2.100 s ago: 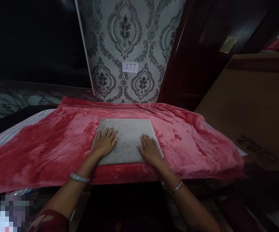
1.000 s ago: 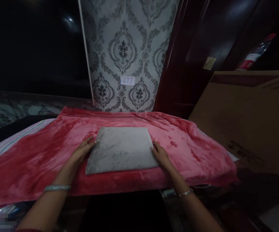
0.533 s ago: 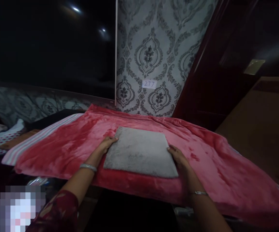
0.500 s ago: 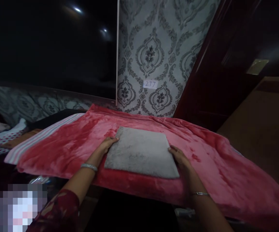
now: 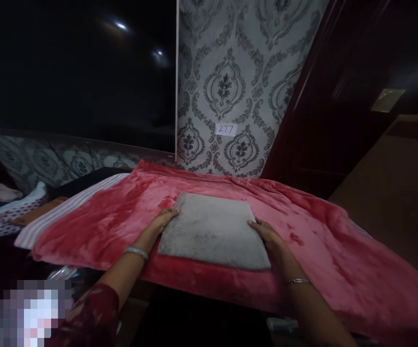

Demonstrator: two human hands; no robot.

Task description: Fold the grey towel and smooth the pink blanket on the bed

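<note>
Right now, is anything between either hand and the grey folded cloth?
Nothing visible. The left hand touches the grey folded cloth at its left edge, the right hand at its right edge, on the red blanket.

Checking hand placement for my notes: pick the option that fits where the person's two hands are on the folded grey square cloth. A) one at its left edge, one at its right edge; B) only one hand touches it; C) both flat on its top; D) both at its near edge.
A: the left hand is at the left edge of the folded grey square cloth and the right hand at its right edge, on the red plush blanket.
</note>
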